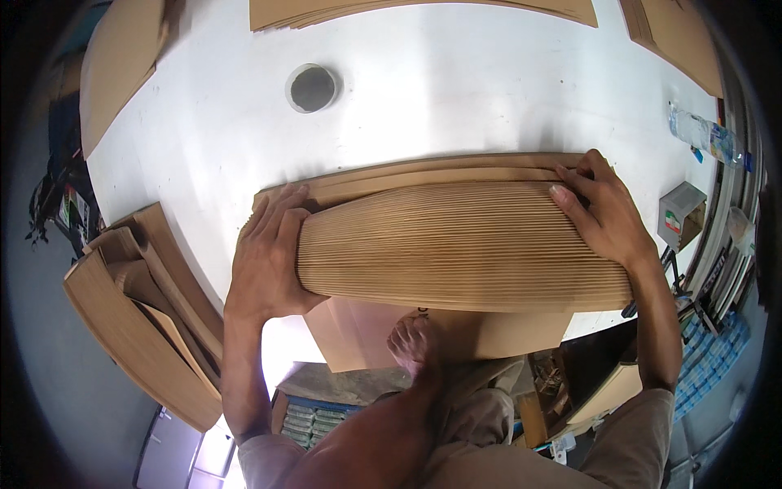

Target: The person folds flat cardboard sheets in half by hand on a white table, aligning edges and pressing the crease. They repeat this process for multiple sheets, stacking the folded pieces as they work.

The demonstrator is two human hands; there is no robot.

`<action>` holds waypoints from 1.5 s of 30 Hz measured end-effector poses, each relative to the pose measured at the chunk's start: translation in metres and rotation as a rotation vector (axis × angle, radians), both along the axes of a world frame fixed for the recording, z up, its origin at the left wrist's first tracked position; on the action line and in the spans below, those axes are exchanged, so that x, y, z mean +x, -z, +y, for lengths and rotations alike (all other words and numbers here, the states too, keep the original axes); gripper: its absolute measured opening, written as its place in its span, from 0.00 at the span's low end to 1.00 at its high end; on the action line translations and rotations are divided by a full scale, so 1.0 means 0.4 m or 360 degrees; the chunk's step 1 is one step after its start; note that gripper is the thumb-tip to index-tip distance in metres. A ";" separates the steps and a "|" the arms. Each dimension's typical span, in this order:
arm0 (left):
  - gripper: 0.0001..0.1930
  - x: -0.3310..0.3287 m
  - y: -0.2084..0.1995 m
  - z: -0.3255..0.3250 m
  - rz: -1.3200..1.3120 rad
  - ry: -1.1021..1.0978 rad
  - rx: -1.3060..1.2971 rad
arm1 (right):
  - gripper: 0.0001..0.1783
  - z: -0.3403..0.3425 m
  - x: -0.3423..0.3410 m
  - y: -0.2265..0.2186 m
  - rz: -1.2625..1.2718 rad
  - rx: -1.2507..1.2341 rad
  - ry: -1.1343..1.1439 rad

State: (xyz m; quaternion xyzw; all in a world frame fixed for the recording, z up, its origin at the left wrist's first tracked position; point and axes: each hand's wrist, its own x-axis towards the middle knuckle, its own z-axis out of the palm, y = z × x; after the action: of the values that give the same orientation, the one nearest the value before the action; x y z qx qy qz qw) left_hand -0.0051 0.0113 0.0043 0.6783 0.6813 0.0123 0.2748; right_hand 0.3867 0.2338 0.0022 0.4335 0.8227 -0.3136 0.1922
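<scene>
Spanning the middle of the head view, the stack (456, 244) of thin cardboard sheets shows me its ribbed edges, bowing a little along the upper side. From where I watch, the left hand (269, 257) clasps its left end, thumb at the lower side and fingers bent over the top, their tips reaching the rear boards (407, 170) that lie flat just behind. The right hand (607, 208) grasps the upper right corner: its thumb presses on the ribbed edges, while its fingers curl over the right end of the rear boards. Neither hand is released.

Beneath the stack I see a brown sheet (358, 338) showing at the near edge of the white table (440, 98). A bare limb (366, 440) rises from the lower centre, its end in front of that sheet; I cannot tell whether that end is a hand or a foot.

At the left of the frame I have a bundle (147, 326) of bent cardboard, and a flat panel (122, 73) above it. A round tub (312, 88) stands at upper centre-left. Flat boards lie along the top edge (423, 10) and in the upper right corner (676, 37). Down the right side, I make out a clear bottle (707, 134) lying on its side, a grey box (678, 213) below it, and a blue checked cloth (713, 363) lower still.
</scene>
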 end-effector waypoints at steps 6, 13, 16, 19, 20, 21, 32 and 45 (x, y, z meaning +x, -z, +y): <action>0.48 0.011 -0.015 -0.015 0.0044 -0.0191 -0.0278 | 0.38 -0.005 0.005 -0.001 -0.0033 0.0089 -0.0033; 0.51 -0.001 0.003 0.006 0.0020 -0.0129 -0.0202 | 0.36 -0.010 -0.004 -0.005 0.0034 0.0062 -0.0016; 0.49 -0.007 0.005 0.008 0.0048 -0.0027 -0.0051 | 0.35 -0.012 0.018 -0.006 0.0207 0.0327 -0.0246; 0.47 -0.008 0.012 -0.001 -0.0084 -0.0087 -0.0108 | 0.36 -0.008 0.016 -0.007 0.0080 0.0038 -0.0014; 0.47 0.001 0.010 -0.007 -0.0096 -0.0133 -0.0105 | 0.36 -0.004 0.011 -0.009 0.0079 0.0018 0.0018; 0.47 0.007 0.006 -0.013 -0.0105 -0.0182 -0.0108 | 0.37 -0.003 0.001 -0.010 0.0081 -0.0010 0.0047; 0.48 0.003 0.003 0.008 0.0059 -0.0099 -0.0106 | 0.38 -0.004 -0.009 -0.002 0.0024 0.0058 0.0109; 0.44 0.012 0.001 -0.016 0.0031 -0.0054 0.0085 | 0.31 -0.021 0.008 -0.015 0.0312 0.0173 0.0058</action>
State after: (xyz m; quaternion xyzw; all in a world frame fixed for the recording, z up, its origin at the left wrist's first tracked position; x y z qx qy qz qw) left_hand -0.0003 0.0047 0.0040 0.6738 0.6948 0.0285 0.2497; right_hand 0.3898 0.2253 0.0080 0.4254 0.8453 -0.3130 0.0812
